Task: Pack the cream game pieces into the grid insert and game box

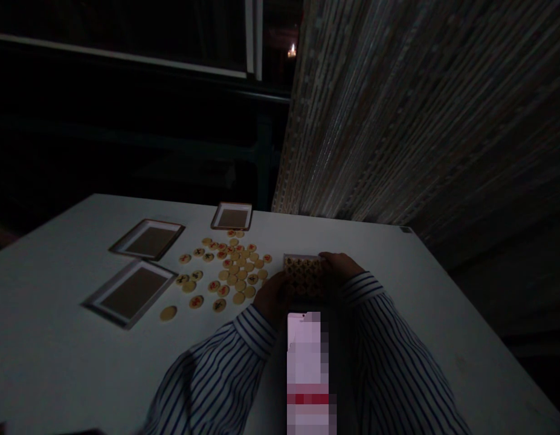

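Rows of round wooden pieces with dark marks fill a small box (303, 273) on the white table. My left hand (271, 296) is closed on the box's left side, and my right hand (339, 266) is closed on its right side near the far corner. Both hands are dim, and their lower fingers are lost in shadow. To the left of the box lie many loose round pieces (237, 272), some showing red or dark characters, others plain. Just below the box is a lit phone (307, 362), its screen partly pixelated.
Three shallow rectangular trays or lids rest on the white table (48, 284): one at the far edge (232, 216), one farther left (147, 238), one nearer (130, 293). Behind the table hangs a string curtain (352, 121). A small light glows in the dark background.
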